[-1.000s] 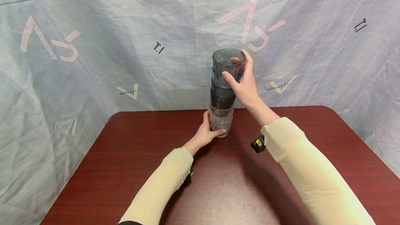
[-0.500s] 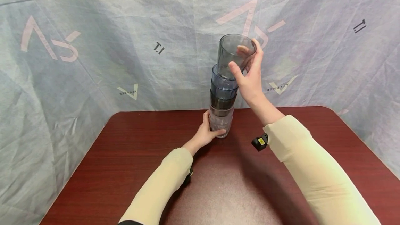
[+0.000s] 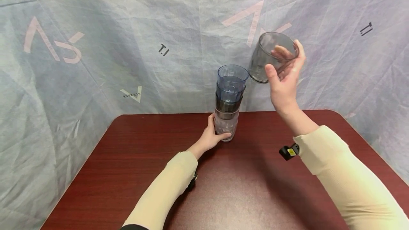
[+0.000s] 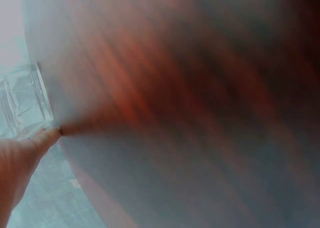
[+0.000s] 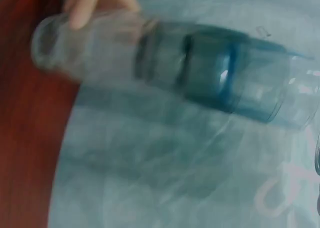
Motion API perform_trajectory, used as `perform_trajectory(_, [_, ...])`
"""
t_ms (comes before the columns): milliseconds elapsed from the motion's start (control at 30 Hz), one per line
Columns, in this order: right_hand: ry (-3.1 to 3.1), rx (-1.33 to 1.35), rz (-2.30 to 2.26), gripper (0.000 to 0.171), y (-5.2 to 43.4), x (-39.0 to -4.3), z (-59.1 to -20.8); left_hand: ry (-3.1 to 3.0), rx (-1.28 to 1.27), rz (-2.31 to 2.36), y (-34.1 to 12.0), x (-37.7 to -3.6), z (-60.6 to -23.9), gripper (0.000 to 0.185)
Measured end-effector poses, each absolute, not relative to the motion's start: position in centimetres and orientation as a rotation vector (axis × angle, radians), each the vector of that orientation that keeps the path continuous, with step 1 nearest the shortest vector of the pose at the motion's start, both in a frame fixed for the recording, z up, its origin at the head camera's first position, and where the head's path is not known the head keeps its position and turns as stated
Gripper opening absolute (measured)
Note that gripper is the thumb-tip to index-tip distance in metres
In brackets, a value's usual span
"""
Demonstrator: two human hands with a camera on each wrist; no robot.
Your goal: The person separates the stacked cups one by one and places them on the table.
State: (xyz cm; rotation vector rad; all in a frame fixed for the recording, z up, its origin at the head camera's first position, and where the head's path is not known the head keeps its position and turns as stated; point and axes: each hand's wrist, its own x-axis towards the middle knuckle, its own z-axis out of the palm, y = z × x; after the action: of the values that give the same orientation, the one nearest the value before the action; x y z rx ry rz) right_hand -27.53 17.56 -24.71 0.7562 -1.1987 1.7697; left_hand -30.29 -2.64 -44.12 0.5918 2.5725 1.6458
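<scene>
While bracing cup stack [image 3: 228, 105] base on table [image 3: 127, 159] with curled left hand [image 3: 213, 137] — gripping tilted grey cup [image 3: 268, 56] aloft in right hand [image 3: 285, 81], fingers wrapping round it.

The left wrist view is badly blurred: the table [image 4: 200, 87] is only a red-brown smear, and just a corner of the clear cup [image 4: 22, 105] and part of the left hand [image 4: 20, 163] show at the picture's edge. The right wrist view is blurred too; its stack of cups [image 5: 165, 62] is smeared, and the grey cup barely shows at the right edge.
</scene>
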Motion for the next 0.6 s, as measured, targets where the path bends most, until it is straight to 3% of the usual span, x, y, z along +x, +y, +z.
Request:
perform_trajectory(133, [-1.328,0.661,1.701,0.097,19.8,-27.0,-26.6,2.576,0.589,1.655,-2.7,-30.3,-44.0,0.093])
perform_trajectory(400, [-1.631,0.525,1.544,0.077,23.1,-26.1,-31.7,2.588,0.574,1.623,-2.7,-30.2,-44.1,0.093])
perform_trajectory(600, [-1.814,0.458,1.489,0.074,23.3,-24.2,-34.3,2.579,0.571,1.629,-2.7,-30.1,-44.1,0.094])
